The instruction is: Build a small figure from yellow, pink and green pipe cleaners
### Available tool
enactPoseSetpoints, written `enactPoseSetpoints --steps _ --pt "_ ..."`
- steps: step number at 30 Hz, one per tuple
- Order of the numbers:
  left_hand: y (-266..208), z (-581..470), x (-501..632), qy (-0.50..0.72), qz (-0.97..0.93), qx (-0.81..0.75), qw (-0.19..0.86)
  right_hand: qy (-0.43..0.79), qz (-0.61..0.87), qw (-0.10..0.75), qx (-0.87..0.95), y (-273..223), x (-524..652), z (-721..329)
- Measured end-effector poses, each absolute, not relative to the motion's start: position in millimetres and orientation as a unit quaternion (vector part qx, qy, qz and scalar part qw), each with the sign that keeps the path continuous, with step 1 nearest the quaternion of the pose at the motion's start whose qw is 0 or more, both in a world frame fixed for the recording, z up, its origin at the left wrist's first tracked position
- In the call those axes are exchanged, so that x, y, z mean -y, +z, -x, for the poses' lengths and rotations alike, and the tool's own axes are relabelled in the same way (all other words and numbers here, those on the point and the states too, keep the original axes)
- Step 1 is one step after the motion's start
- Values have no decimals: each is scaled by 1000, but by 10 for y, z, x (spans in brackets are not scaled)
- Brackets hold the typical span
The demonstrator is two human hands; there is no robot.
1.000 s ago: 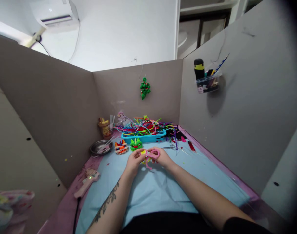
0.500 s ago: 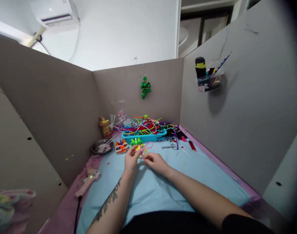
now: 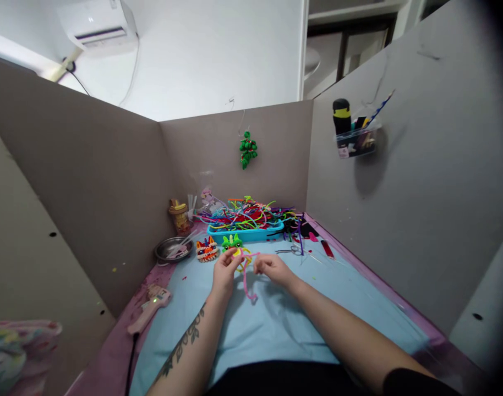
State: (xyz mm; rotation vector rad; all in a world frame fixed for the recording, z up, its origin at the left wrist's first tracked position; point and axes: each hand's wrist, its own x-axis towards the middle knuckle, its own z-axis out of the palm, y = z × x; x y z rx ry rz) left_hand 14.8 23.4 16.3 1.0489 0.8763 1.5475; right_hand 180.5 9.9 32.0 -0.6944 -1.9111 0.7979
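One pink strand (image 3: 246,280) now dangles toward bench (image 3: 284,327) front edge; left grip (image 3: 224,270) pinches yellow piece (image 3: 236,252); right grip (image 3: 275,270) curled, hold unclear.

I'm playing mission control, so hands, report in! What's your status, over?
Left hand pinching pink-and-yellow pipe-cleaner piece, pink strand dangling. Right hand close beside, contact unclear. Green creature head just behind the piece.

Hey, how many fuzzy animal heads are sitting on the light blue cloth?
2. An orange-and-white fuzzy head sits beyond and left of the left hand; a bright green fuzzy head sits right of the first, partly covered by that hand. Others could be hidden.
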Motion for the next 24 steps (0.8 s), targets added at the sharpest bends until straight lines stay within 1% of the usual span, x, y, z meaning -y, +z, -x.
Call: enactPoseSetpoints --steps 1,3,6,10,15,19,24 --pt "171 -156 -220 639 -446 -364 510 275 328 513 744 304 -114 -1802" --pt "181 -170 -196 631 -467 -361 503 184 380 569 706 287 -119 -1785" --pt "183 -182 -176 622 -490 -356 496 100 381 560 729 284 -99 -1750" --pt "172 -186 -175 615 -500 -345 503 35 398 546 736 280 -102 -1731" --pt "157 -185 -176 609 -488 -335 528 24 405 540 737 265 -133 -1742" --pt "153 -183 -169 601 -491 -329 538 30 406 553 727 250 -153 -1746" --pt "162 -185 -155 593 -505 -317 541 72 388 569 721 262 -136 -1729"
